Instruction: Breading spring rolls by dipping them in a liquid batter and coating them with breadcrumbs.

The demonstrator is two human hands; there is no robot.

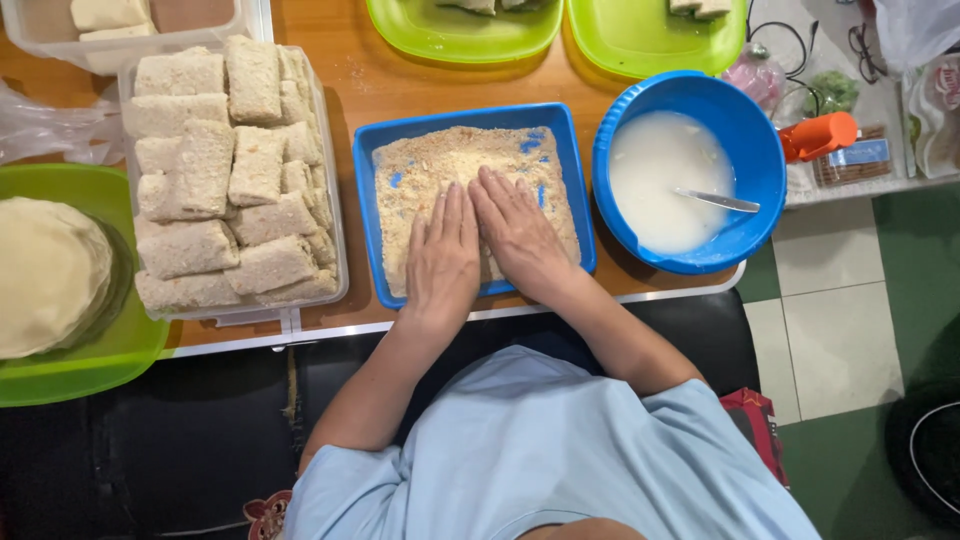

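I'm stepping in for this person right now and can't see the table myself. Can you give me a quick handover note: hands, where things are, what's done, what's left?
Left hand and right hand: both flat, palms down, side by side in the blue tray of breadcrumbs; whatever lies under them is hidden.
Blue bowl of white batter, spoon in it, is right of the tray.
Done: clear container left of the tray is stacked with crumbed pieces.
Left: a stack of round wrappers in the green bowl, far left.

A clear tub of breaded pieces [232, 170], blue bowl of white batter [745, 130], 2 green plates [440, 35].
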